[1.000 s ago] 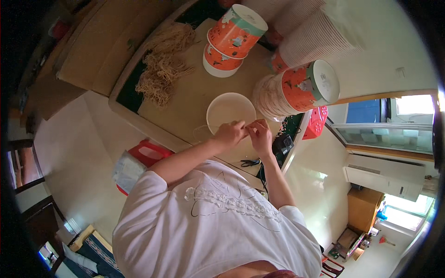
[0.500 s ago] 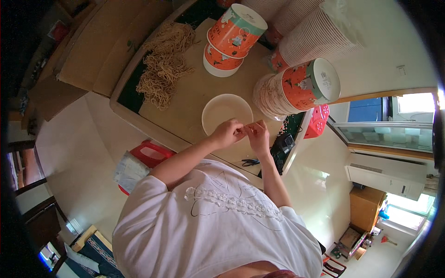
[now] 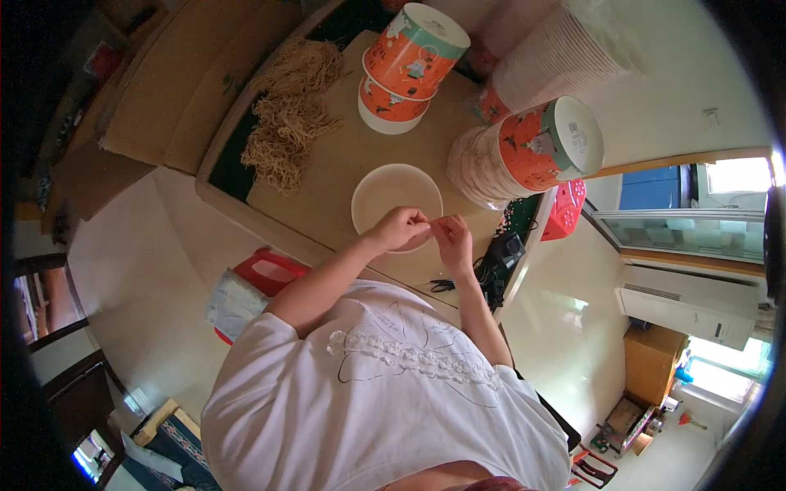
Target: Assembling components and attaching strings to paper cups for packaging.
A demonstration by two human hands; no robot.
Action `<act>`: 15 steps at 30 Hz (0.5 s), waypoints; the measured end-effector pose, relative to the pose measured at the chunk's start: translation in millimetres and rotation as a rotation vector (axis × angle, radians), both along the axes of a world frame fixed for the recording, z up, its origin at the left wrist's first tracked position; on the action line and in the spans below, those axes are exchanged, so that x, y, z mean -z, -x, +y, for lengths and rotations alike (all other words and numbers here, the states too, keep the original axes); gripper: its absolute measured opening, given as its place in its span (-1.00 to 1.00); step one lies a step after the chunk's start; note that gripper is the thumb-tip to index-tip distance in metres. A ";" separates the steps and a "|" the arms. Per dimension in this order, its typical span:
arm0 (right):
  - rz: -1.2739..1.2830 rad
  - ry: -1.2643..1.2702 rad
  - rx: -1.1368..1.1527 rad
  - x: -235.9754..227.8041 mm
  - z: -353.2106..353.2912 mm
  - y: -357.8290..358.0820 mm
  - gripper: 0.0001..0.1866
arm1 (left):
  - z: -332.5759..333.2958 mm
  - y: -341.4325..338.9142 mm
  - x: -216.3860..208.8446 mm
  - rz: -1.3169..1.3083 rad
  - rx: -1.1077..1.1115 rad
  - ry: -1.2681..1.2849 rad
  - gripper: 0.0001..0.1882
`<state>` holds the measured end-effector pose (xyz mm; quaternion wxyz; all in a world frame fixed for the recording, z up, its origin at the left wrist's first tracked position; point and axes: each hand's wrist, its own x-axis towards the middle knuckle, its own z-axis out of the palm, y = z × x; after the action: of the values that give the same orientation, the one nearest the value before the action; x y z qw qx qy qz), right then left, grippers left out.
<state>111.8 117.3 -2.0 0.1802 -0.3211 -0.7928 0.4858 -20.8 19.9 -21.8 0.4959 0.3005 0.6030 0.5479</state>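
My left hand and my right hand meet fingertip to fingertip over the near right rim of a white paper bowl. Both are closed in a pinch; whatever lies between the fingers is too small to make out. The open bowl stands upright on a brown board. Beyond it, upside-down orange and green paper buckets form a short stack. Another stack of buckets, partly in clear plastic, leans to the right. A tangled heap of tan string lies at the left of the board.
Black scissors lie near the table's front edge, beside a small black device with cables. Tall wrapped bucket stacks stand at the back right. A cardboard box flanks the table's left; red stools stand below.
My hands stay together in the pinch and have shifted very slightly. The whole view has tilted a little, so the bowl appears marginally farther left.
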 end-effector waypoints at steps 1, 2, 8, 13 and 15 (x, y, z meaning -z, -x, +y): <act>0.000 0.001 0.003 0.3 -3.8 0.5 -0.94 | 1.7 2.4 -2.9 0.000 0.003 0.001 -0.88; 0.089 0.017 0.081 1.0 -8.8 1.3 -0.95 | 2.9 4.8 -6.2 -0.182 -0.003 0.086 -0.88; 0.269 0.004 0.291 -2.0 -31.6 9.0 -0.95 | 2.3 6.2 -9.4 -0.753 -0.073 0.199 -0.87; 0.210 -0.208 0.249 -6.2 -34.2 10.5 -0.90 | 1.9 3.1 -4.7 -0.927 -0.120 0.221 -0.84; 0.185 -0.186 0.216 -9.4 -36.2 11.0 -0.84 | 0.8 4.4 1.0 -0.911 -0.136 0.238 -0.85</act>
<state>100.9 81.0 7.4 0.3323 -0.3403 -0.7754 0.4154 -25.2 20.7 -22.8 0.7039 -0.0694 0.4011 0.5821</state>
